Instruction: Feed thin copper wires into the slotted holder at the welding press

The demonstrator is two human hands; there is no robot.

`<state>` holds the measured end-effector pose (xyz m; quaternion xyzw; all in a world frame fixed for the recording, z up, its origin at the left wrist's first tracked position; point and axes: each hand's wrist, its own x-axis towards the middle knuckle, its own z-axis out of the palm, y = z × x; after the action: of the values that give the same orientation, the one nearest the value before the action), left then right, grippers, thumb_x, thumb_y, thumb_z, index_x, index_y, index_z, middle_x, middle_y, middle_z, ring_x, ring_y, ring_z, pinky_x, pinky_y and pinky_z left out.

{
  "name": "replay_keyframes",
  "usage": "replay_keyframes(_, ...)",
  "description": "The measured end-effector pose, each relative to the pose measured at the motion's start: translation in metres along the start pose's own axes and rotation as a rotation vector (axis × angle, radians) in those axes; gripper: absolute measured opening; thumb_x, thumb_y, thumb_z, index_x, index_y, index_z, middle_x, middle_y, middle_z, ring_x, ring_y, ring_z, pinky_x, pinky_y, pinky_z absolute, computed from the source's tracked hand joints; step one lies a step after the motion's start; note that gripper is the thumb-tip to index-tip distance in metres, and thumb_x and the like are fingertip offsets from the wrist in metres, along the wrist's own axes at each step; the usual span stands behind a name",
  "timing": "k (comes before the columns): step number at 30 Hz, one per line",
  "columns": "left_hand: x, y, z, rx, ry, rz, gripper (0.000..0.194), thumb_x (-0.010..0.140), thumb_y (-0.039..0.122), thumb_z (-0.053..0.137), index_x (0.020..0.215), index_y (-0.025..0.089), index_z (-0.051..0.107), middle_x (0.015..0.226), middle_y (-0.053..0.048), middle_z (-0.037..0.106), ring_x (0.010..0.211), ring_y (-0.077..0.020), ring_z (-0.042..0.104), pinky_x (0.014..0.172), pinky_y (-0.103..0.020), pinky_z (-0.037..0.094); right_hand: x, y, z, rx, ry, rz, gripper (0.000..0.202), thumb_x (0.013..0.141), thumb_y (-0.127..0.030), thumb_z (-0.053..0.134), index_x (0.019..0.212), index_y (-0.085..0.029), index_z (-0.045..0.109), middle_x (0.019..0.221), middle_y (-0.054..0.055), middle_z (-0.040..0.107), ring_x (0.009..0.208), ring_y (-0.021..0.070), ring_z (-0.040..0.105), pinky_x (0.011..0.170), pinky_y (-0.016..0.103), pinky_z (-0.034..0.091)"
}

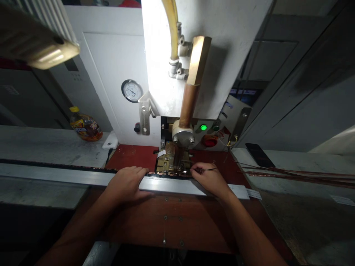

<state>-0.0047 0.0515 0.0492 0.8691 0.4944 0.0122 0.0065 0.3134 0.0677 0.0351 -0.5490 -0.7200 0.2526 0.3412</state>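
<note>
A long aluminium bar (166, 185) lies crosswise in front of a machine, with a dark strip (66, 167) showing copper-coloured bits along its back edge. My left hand (124, 184) is closed over the bar left of the machine's head, its thumb along the front side. Resting at the bar's right part, my right hand (208, 178) pinches a thin dark stick-like tool (212, 169); its exact kind is hard to make out. The tool's tip side points left toward the brass fixture (166, 162). Above that fixture comes down a copper-coloured rod (189, 105).
A pressure gauge (132, 91) and a lit green button (203, 127) are on the machine. On the left bench stand a bottle (85, 125) and a white device (110, 141). At right lie a phone (260, 155) and several thin copper-coloured strips (299, 175). A lamp (41, 37) hangs upper left.
</note>
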Motion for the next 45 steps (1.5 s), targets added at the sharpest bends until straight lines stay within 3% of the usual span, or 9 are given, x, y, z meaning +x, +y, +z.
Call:
replay_keyframes(16,0.0004,-0.0028,0.0040,0.002,0.010,-0.002,0.062,0.080,0.071,0.067,0.114,0.019,0.064,0.109,-0.012,0.073,0.100,-0.0335,0.069,0.086,-0.043,0.050,0.0008,-0.0053,0.0011,-0.061,-0.019,-0.020,0.023,0.082,-0.036,0.057,0.073,-0.022,0.072,0.071,0.003,0.074,0.066,0.0182,0.065,0.066,0.028,0.045)
replay_keyframes(22,-0.0031,-0.0031,0.0034,0.005,0.071,-0.022,0.068,0.073,0.070,0.076,0.117,0.019,0.065,0.113,-0.013,0.072,0.105,-0.0347,0.067,0.092,-0.046,0.047,0.0024,-0.0061,0.0018,-0.085,-0.020,-0.026,0.024,0.081,-0.035,0.056,0.072,-0.022,0.073,0.071,0.004,0.074,0.065,0.0183,0.065,0.066,0.028,0.045)
replay_keyframes(31,-0.0051,-0.0025,0.0019,0.051,0.026,-0.063,0.063,0.077,0.072,0.070,0.109,0.018,0.066,0.103,-0.012,0.072,0.096,-0.0345,0.068,0.084,-0.044,0.049,-0.0001,-0.0029,0.0025,-0.100,-0.042,-0.011,0.025,0.083,-0.037,0.055,0.074,-0.023,0.073,0.074,0.003,0.075,0.069,0.0192,0.066,0.067,0.029,0.043)
replay_keyframes(45,-0.0048,-0.0047,0.0048,0.008,0.017,-0.071,0.063,0.076,0.071,0.071,0.109,0.019,0.066,0.109,-0.013,0.072,0.102,-0.0338,0.067,0.088,-0.045,0.049,0.0001,-0.0038,0.0020,-0.102,-0.045,-0.004,0.024,0.084,-0.036,0.055,0.075,-0.023,0.074,0.072,0.003,0.074,0.066,0.0186,0.065,0.064,0.029,0.042)
